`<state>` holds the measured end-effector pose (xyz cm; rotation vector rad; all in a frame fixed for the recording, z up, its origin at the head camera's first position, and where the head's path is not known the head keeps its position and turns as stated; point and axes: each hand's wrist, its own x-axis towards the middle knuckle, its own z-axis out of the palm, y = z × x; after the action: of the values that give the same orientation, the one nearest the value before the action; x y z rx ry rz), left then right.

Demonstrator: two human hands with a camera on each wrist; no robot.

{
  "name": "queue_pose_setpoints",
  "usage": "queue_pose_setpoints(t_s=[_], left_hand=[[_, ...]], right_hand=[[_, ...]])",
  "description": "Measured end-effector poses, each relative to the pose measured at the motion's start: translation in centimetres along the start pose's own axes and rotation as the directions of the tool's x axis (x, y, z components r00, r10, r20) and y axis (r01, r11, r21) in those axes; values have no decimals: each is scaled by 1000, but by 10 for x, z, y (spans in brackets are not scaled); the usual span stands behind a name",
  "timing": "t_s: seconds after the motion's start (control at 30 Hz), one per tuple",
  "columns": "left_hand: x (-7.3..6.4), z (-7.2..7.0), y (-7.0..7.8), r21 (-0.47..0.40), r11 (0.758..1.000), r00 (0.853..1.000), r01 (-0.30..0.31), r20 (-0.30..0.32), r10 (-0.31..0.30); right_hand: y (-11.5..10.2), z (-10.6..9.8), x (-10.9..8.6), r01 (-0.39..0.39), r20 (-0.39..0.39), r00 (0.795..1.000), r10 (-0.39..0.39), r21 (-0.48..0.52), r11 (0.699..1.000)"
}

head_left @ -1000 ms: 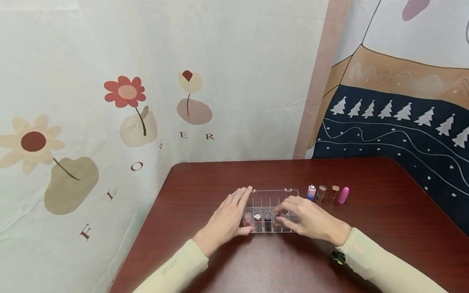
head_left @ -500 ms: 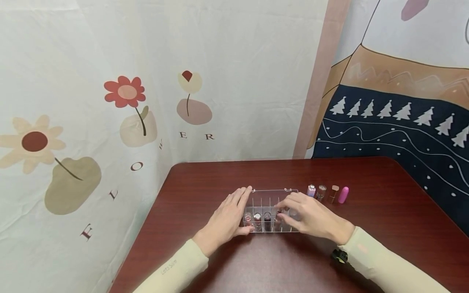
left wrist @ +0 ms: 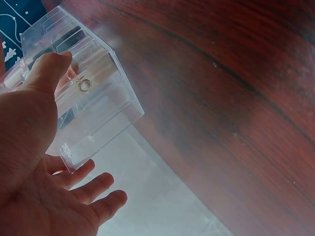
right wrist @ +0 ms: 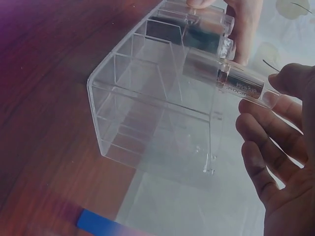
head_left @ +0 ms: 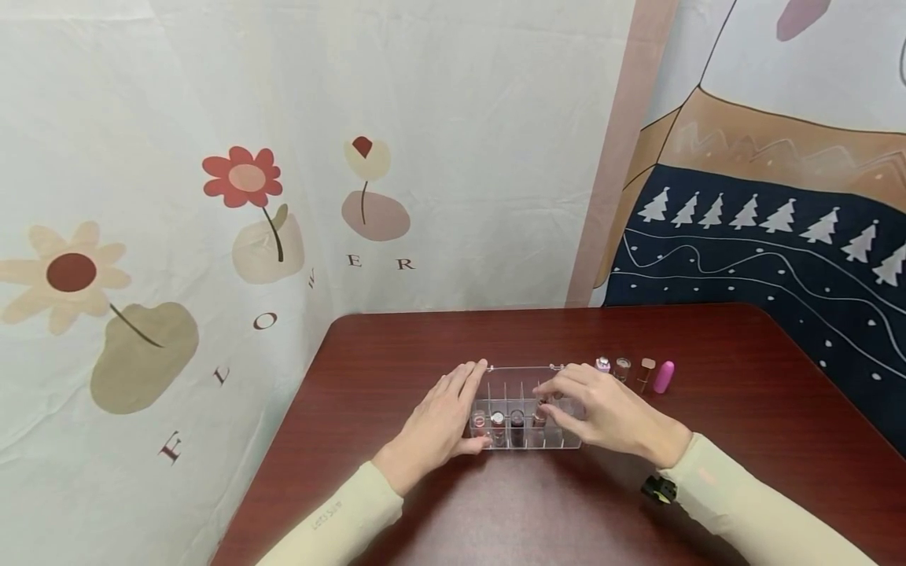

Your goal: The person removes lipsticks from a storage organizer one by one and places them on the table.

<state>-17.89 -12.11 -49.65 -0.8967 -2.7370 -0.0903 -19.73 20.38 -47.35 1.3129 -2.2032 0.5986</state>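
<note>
A clear plastic lipstick organizer (head_left: 504, 391) stands on the table with its dividers forming compartments. My left hand (head_left: 442, 413) holds its left end, thumb at the front and fingers along the side. With thumb and fingers, my right hand (head_left: 602, 405) pinches the clear end of a lipstick tube (right wrist: 246, 87). Its other end is inside a compartment, as the right wrist view shows. Left of it, lipsticks sit in the front compartments, among them one with a pale round top (head_left: 498, 418) and a dark one (head_left: 517, 418). Compartments nearest the right wrist camera hold nothing.
Behind my right hand stand a lipstick with a silvery top (head_left: 602, 365), a clear-capped tube (head_left: 622, 368), a brown-topped tube (head_left: 647, 366) and a bright pink one (head_left: 664, 377). The reddish-brown table (head_left: 425, 338) meets a printed cloth backdrop (head_left: 481, 157).
My right hand has shifted a little right and up, raising the lipstick tube within its compartment. It now covers more of the standing lipsticks. My left hand has stayed put.
</note>
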Motion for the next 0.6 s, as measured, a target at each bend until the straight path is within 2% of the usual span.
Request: queue_pose_setpoints(t_s=[0.6], left_hand=[[0,0,1,18,1000,1000,-5,-6,5]], right_hand=[[8,-17,-5,4,-81,997,-7,-28,1000]])
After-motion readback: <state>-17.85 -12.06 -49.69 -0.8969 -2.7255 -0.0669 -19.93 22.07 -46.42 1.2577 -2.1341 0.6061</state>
